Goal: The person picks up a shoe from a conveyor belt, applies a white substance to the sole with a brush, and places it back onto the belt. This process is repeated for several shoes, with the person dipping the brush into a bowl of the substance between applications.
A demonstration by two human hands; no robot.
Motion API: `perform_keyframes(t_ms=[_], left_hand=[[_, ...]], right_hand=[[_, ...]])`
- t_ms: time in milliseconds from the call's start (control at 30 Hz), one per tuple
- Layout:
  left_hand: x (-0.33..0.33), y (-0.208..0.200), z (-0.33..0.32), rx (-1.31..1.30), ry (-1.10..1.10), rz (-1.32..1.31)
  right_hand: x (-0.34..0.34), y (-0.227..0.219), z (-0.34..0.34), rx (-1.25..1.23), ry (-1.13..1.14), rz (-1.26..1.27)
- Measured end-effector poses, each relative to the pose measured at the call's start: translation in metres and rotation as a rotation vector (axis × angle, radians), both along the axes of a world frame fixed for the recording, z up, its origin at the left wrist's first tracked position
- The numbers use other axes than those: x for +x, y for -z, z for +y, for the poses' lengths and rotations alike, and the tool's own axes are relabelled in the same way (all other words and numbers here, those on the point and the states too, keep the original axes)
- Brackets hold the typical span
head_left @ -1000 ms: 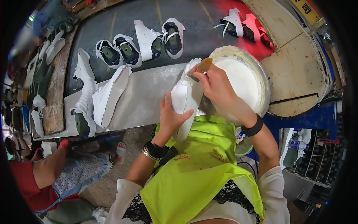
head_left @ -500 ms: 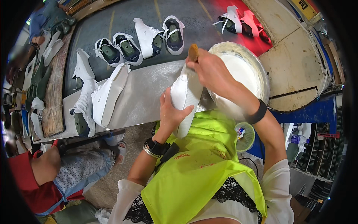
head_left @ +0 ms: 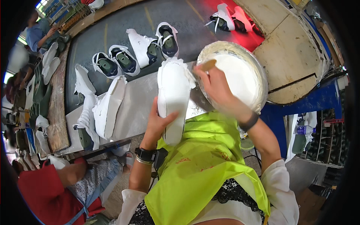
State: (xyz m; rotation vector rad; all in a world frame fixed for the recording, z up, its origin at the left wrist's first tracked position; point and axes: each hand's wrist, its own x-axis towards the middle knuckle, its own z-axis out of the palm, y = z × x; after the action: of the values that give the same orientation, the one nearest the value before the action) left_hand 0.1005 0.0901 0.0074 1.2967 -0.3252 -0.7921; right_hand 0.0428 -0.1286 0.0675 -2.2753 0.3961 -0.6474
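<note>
In my left hand [head_left: 155, 122] I hold a white shoe [head_left: 173, 90], its flat underside turned up and its ragged-edged end pointing away from me. My thumb presses on the underside, and the other fingers go round the left side. My right hand [head_left: 217, 84] is closed on a brush with a wooden handle [head_left: 207, 65]. The brush's head, blurred and whitish, is at the shoe's right edge near the far end. Just right of it stands a round metal basin [head_left: 262, 78] holding white liquid, its rim crusted with white.
Several white shoes with dark green insides, such as one pair [head_left: 123, 60], lie on the dark belt [head_left: 131, 18] and the metal ledge [head_left: 144, 84]. Red light falls on shoes at the far right. A co-worker in a red sleeve [head_left: 45, 191] is at lower left; another person sits at far left.
The shoe has turned from tilted on its side to underside up. My right hand and brush have moved down and slightly right. The whole view has shifted a little.
</note>
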Motion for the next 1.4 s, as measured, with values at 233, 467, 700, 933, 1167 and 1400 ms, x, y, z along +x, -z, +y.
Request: perform_keyframes(t_ms=[233,467,700,933,1167,1400], left_hand=[[0.009,-0.002,0.013,0.048,0.026,-0.015],[0.009,-0.017,0.021,0.029,0.080,0.098],[0.007,-0.027,0.021,0.049,0.106,0.061],[0.052,-0.076,-0.049,0.115,0.164,0.043],[0.199,-0.127,-0.271,0.190,0.464,-0.037],[0.312,0.039,-0.474,1.043,0.241,-0.885]], right_hand=[[-0.012,-0.027,0.009,0.082,0.004,-0.086],[-0.021,-0.002,0.040,0.165,0.086,-0.184],[-0.015,-0.039,0.026,0.324,0.066,-0.338],[-0.041,-0.027,-0.005,0.386,0.088,-0.264],[-0.061,-0.046,-0.079,0.651,0.287,-0.322],[-0.070,-0.026,-0.100,0.738,0.369,-0.253]])
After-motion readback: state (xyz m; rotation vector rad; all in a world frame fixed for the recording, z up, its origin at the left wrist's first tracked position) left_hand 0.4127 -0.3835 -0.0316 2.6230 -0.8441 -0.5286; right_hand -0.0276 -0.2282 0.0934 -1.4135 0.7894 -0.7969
